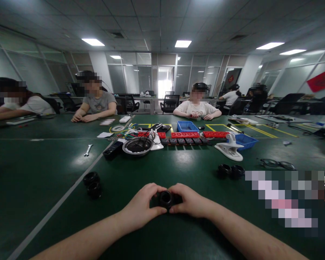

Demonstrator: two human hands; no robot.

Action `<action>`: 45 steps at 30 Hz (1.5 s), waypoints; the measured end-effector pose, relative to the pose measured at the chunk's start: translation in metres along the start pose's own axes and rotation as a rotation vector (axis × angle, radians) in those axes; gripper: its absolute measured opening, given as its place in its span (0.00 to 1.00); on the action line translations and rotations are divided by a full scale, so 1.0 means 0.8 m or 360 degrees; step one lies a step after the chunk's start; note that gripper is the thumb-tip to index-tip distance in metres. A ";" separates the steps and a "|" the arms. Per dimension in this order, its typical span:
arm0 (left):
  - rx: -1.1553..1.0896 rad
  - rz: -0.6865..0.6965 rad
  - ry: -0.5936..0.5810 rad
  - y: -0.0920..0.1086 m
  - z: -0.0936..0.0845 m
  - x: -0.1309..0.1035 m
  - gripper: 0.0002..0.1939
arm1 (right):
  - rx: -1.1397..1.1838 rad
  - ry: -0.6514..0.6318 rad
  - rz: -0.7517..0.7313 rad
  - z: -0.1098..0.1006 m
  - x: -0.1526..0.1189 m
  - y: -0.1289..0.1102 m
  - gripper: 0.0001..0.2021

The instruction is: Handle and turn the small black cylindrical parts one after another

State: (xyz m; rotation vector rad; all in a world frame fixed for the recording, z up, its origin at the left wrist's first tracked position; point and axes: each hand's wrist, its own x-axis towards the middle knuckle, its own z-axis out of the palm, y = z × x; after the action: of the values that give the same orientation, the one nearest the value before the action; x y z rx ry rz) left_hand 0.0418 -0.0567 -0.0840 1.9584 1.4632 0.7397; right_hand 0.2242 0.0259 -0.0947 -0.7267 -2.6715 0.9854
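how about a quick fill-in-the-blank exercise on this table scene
The round part between the left hand and right hand is coloured ____.
In the picture, the wrench lies to the ____ of the glasses.
The tabletop is coloured ____.
Missing words: black; left; green.

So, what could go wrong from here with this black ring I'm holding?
The black ring looks glossy and rounded, and your left hand and right hand pinch it by the fingertips, so it might slip. The two black parts on the left sit close together beyond your left forearm; an outward sweep could knock them. Reaching for the right-hand pair might bump the nearby eyeglasses.
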 end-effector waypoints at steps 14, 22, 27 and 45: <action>0.0018 -0.0068 0.0052 0.001 0.003 -0.001 0.16 | -0.0302 0.0117 -0.0046 0.010 -0.004 -0.010 0.24; 0.0005 -0.0077 0.0031 0.003 0.002 0.000 0.17 | -0.0141 0.0042 0.0065 0.006 0.000 -0.004 0.16; 0.0054 -0.0200 0.0190 -0.001 0.013 0.000 0.16 | -0.0577 0.0295 0.0233 0.026 -0.001 -0.018 0.21; 0.0000 -0.0151 0.0101 0.004 0.009 -0.001 0.16 | -0.0435 0.0203 0.0122 0.019 0.000 -0.008 0.19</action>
State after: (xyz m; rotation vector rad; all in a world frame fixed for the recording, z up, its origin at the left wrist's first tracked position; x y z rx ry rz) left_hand 0.0488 -0.0589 -0.0862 1.8665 1.5820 0.7657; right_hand 0.2164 0.0135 -0.1019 -0.9176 -2.7112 0.5719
